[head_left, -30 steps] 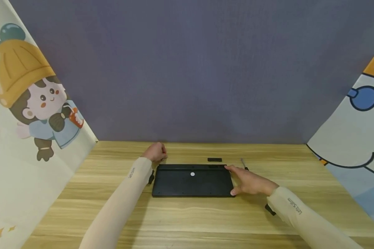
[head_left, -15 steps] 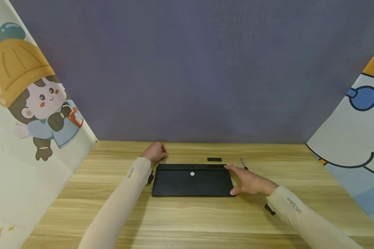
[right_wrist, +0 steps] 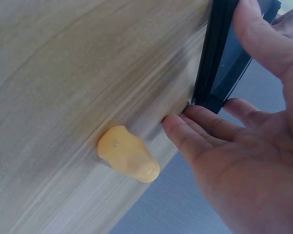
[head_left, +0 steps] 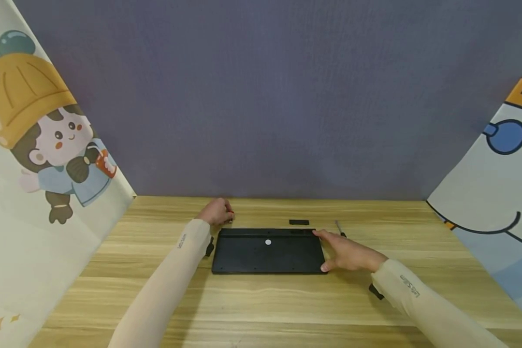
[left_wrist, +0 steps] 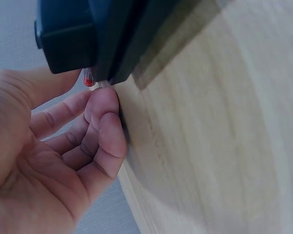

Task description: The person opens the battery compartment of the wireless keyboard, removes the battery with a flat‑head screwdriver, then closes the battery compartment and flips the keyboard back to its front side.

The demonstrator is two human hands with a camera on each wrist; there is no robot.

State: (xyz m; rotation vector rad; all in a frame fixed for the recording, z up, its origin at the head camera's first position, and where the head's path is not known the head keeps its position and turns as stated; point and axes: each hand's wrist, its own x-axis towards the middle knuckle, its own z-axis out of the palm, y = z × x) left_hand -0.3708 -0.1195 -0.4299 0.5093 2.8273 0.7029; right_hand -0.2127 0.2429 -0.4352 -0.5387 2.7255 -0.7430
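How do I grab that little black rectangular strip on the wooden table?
I'd pinch the middle of the little black strip across its long edges, coming from above: it's narrow and lies flat, and the flat black rectangular device sits close on the person's side.

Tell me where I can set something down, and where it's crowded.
Bare wood: in front of the black device, between left sleeve and right sleeve; between screwdriver and right wall; between left sleeve and left wall. Crowded: along the device's far edge, with left hand, red item, black strip, screwdriver and right hand.
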